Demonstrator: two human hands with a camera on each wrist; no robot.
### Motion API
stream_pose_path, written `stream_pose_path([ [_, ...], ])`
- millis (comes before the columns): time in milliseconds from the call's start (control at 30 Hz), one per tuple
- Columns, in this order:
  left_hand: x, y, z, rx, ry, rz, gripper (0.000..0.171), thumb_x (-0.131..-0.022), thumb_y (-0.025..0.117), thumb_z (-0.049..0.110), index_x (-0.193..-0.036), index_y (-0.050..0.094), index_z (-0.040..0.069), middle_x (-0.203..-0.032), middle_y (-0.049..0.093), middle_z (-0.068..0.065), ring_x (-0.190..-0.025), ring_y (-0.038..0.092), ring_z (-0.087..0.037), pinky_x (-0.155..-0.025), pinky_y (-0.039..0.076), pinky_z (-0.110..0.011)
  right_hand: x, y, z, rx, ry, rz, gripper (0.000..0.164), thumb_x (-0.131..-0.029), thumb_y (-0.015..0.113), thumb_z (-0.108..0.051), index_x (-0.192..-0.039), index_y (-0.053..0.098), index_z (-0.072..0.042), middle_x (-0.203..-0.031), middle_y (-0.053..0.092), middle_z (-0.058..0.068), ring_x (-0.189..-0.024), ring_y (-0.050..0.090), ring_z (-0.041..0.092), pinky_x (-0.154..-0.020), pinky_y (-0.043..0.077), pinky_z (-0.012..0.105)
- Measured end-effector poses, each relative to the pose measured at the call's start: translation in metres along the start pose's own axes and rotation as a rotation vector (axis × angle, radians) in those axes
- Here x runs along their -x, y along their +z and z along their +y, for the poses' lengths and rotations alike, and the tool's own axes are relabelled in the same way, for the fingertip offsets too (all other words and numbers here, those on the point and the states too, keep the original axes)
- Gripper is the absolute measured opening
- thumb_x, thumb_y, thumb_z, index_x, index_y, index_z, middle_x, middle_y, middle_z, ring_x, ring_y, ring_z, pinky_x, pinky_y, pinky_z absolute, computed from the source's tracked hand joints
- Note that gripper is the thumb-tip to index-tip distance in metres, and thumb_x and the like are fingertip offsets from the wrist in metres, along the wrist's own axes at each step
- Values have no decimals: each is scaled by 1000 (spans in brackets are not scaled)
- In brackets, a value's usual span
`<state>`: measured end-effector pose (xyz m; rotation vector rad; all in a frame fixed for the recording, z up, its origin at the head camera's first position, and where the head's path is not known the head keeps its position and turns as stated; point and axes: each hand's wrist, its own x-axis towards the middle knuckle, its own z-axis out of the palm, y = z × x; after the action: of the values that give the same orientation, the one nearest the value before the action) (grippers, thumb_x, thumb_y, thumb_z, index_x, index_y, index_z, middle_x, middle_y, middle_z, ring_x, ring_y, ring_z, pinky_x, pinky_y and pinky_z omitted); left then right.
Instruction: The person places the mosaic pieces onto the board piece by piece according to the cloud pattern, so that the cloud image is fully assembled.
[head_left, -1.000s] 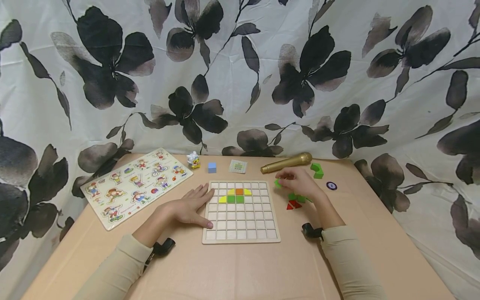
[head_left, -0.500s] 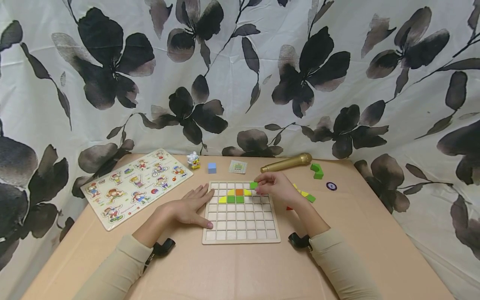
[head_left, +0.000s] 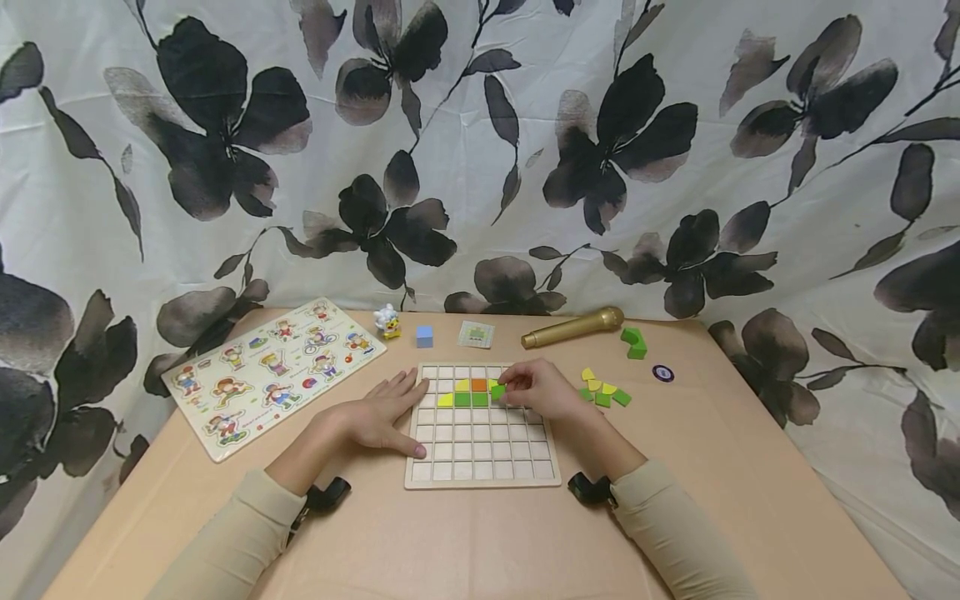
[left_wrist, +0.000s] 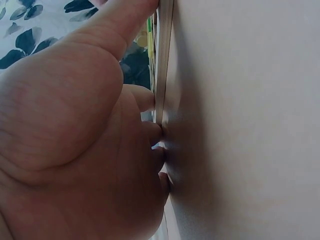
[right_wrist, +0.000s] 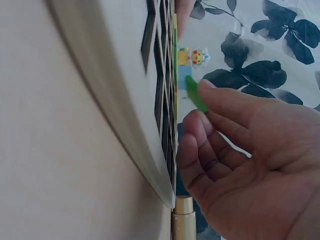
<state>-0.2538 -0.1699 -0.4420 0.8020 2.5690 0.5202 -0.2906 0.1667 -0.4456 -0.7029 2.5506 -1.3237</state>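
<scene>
My right hand (head_left: 542, 389) pinches a green square tile (head_left: 497, 392) between thumb and fingertips, close over the upper part of the wooden grid board (head_left: 483, 450). In the right wrist view the green tile (right_wrist: 195, 93) stands tilted, beside the board's face. On the board lie an orange tile (head_left: 478, 384), a few yellow tiles (head_left: 446, 399) and two green tiles (head_left: 471, 399) side by side; the held tile partly covers a yellow one. Along the board's left edge rests my left hand (head_left: 378, 414), fingers spread and thumb (head_left: 411, 447) on the rim.
Right of the board lie several loose yellow and green tiles (head_left: 603, 399). Behind them are green blocks (head_left: 634, 342), a round dark disc (head_left: 663, 372) and a gold microphone (head_left: 573, 326). A pattern card (head_left: 476, 334), blue cube (head_left: 424, 336), small figurine (head_left: 387, 320) and picture board (head_left: 273, 375) stand farther left.
My right hand has moved left from the loose tiles to the board, carrying the green tile, then lowered it beside the laid tiles. Red tiles at the right are now hidden. My left hand stays put.
</scene>
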Motion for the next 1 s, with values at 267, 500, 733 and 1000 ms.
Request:
stream_pose_path([
  [267, 1, 0, 0, 16, -10, -2, 122, -84, 75, 67, -168, 10, 6, -174, -7, -23, -161, -7, -43, -130, 1, -60, -1, 6, 4, 142, -66, -31, 23, -88, 83, -9, -109, 77, -2, -82, 67, 0, -72, 56, 12, -67, 48, 23],
  [500, 0, 0, 0, 18, -16, -5, 123, -84, 76, 68, -168, 10, 7, -174, -7, -22, -162, -7, -42, -131, 1, -60, 1, 6, 1, 196, -50, -34, 27, -87, 84, -9, -112, 79, -2, -88, 73, 1, -75, 58, 10, -69, 50, 23],
  [733, -1, 1, 1, 16, -20, -9, 123, -83, 75, 68, -168, 9, 9, -174, -8, -20, -162, -8, -40, -131, 0, -59, 7, -13, -16, 206, -57, 25, 31, -90, 82, -12, -119, 77, -3, -92, 71, 2, -75, 56, 14, -64, 46, 24],
  [1000, 0, 1, -1, 17, -11, 1, 122, -84, 76, 67, -168, 10, 6, -174, -7, -23, -161, -7, -42, -130, 1, -60, 22, -65, -19, 216, -46, 156, 31, -95, 77, -21, -125, 76, -12, -113, 75, 12, -92, 66, 21, -76, 55, 33],
])
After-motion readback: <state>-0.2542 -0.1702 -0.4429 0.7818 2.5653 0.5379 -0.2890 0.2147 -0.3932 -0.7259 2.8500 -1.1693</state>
